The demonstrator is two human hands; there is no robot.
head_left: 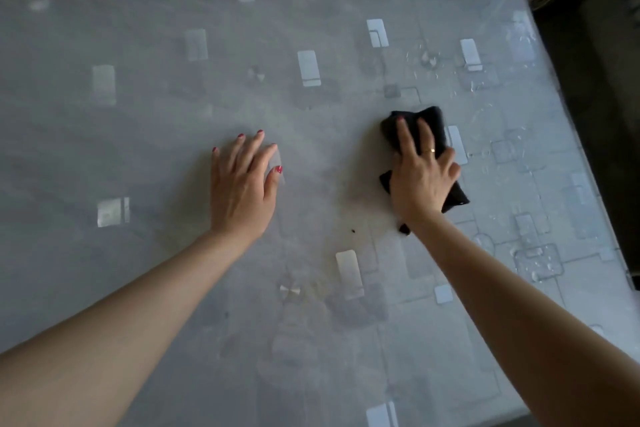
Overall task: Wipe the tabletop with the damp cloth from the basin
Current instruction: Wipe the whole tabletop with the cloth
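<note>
**Cloth pressed flat on the counter's right half**

While the right hand [424, 180] lay spread and palm-down on the cloth [431, 128], its fingers were open and pressed the fabric to the counter [138, 156] rather than curling round it. The cloth was black, crumpled and folded into a rough strip. Its long axis ran from the near right, by the wrist, up toward the far edge, leaning slightly left at the top. One end showed beyond the fingertips, another corner stuck out right of the hand, and a small tail peeked out under the wrist. It sat on the counter's right half, beside wet streaks and droplets [485, 80]. The left hand [242, 184] rested open and flat on the bare surface, well apart from the cloth. A dark speck [353, 230] lay between the forearms.
</note>
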